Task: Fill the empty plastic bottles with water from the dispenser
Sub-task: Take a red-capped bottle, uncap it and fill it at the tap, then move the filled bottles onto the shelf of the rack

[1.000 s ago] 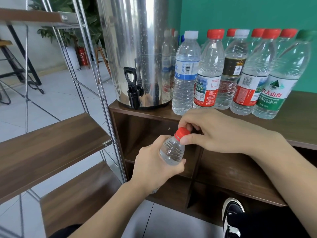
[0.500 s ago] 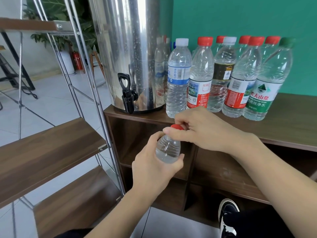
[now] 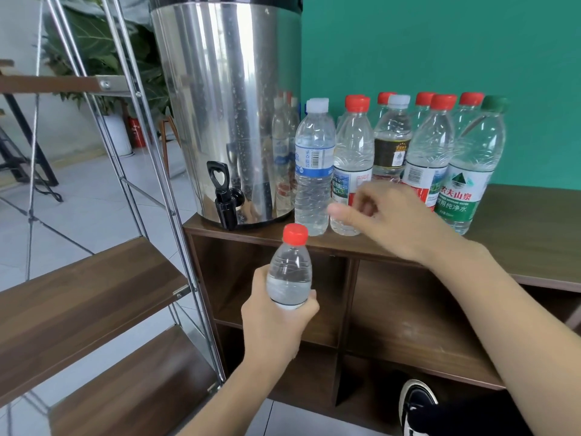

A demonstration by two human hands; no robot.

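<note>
A metal-framed shelf unit [image 3: 94,294] with dark wooden boards fills the left of the frame. Behind it, at upper left, a leafy plant [image 3: 103,58] stands in a white pot [image 3: 118,136], with a red fire extinguisher [image 3: 137,132] just beside it on the pale tiled floor [image 3: 78,199]. A green wall [image 3: 440,42] covers the upper right. At the bottom right, a black-and-white shoe [image 3: 415,404] shows.

Hidden, cropped and blurred items, head view

Dispenser [image 3: 226,99]: top cut off by upper edge. Held bottle [image 3: 289,275]: lower body hidden inside left hand [image 3: 276,322]. Right hand [image 3: 393,218]: motion-blurred, finger posture unreadable; covers lower labels of two bottles behind it. Rear row of bottles [image 3: 424,103]: only caps and shoulders show. Shoe [image 3: 415,404]: partly hidden.
</note>
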